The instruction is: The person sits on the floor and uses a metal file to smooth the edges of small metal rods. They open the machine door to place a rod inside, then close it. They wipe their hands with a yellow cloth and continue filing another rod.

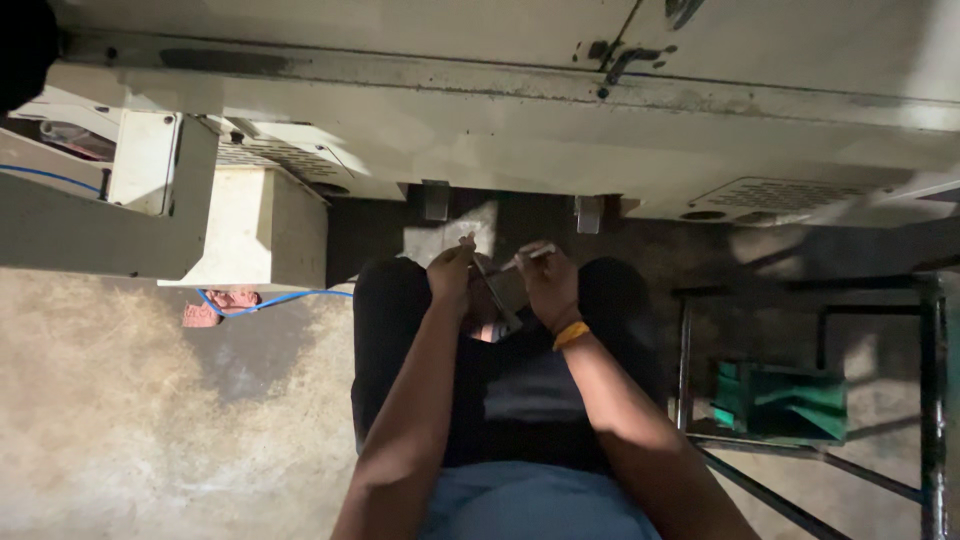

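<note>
Left hand (pixel 452 272) pinching a dark tool (pixel 497 297); right hand (pixel 548 283), at 3 o'clock, gripping a thin pale stick (pixel 528 257); orange wristband (pixel 571 335).

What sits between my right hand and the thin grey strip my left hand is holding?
Nothing visible does. The right hand, pinching a small pale rod, sits right beside the thin grey strip, which the left hand grips; only dark lap shows between.
</note>
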